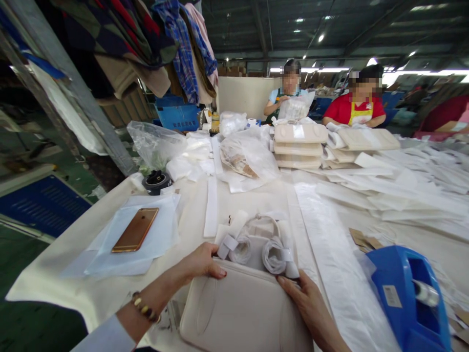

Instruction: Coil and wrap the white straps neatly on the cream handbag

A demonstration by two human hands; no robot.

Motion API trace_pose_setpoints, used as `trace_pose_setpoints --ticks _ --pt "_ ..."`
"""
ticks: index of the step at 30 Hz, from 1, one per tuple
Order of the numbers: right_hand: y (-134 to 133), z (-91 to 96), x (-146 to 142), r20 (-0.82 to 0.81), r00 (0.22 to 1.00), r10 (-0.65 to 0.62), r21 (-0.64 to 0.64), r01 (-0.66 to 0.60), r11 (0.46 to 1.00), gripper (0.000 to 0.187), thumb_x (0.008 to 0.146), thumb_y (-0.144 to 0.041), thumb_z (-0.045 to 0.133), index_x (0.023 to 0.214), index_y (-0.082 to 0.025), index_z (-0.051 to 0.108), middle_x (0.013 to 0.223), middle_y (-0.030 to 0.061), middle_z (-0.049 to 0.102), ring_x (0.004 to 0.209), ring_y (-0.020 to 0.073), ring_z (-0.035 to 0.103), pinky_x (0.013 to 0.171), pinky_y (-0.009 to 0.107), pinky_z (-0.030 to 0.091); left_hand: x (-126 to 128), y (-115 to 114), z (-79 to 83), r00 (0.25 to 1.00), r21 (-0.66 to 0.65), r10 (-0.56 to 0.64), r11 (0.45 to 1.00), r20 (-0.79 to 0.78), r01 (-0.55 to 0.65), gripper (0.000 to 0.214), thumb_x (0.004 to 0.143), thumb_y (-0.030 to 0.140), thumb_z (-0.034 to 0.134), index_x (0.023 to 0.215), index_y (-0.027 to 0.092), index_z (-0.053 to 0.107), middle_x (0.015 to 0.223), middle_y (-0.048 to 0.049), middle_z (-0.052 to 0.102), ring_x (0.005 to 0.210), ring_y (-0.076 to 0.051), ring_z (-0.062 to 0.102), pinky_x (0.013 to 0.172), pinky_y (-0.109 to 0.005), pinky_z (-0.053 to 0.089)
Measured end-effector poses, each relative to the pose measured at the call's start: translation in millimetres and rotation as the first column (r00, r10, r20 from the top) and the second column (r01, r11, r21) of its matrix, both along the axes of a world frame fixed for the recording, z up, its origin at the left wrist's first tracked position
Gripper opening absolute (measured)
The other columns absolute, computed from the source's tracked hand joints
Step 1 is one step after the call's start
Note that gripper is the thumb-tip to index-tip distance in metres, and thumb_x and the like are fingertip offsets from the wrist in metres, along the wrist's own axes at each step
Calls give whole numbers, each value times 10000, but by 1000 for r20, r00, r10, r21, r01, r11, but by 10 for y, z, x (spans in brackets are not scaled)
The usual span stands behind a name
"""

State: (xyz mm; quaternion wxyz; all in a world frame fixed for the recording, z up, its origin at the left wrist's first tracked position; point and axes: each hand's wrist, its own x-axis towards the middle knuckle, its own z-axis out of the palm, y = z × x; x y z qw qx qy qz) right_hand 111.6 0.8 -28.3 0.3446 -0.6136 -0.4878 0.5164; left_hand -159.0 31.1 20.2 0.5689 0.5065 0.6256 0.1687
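1. Gripping the beige bag point(242, 313) at its upper left edge with the left hand point(203, 261), laying a thumb over the front.
2. Clasping the same bag near its upper right corner with the right hand point(304, 293), so held firmly from both sides.
3. Sitting at the near side of the surface point(54, 283), right between both hands; hard to tell whether flat or tilted.
4. Seeing two wrapped rolls point(241, 250) just beyond the top edge, also between the hands.
5. Glancing left, spotting a phone point(136, 230) on pale paper point(166, 234).
6. Over right, catching a blue dispenser point(399, 274).
7. Farther across, noticing a beige stack point(298, 149) and a co-worker in red point(336, 111).
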Motion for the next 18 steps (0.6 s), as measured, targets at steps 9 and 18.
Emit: trace_pose_setpoints --ticks 9,18 --pt "6 -15 -2 -27 999 -43 16 43 999 466 676 -542 650 943 -161 677 907 80 709 907 305 607 741 338 471 413 -39 -11 741 268 106 958 -663 104 404 834 523 424 953 152 530 1044 -174 640 1004 -347 587 857 -443 383" --pt "-85 -139 8 120 988 -93 113 79 990 466 721 -592 582 946 -188 631 924 84 690 910 295 591 777 349 423 433 35 -177 631 228 117 969 -767 98 415 922 469 290 934 152 558 908 -147 697 859 -294 660 694 -349 437"
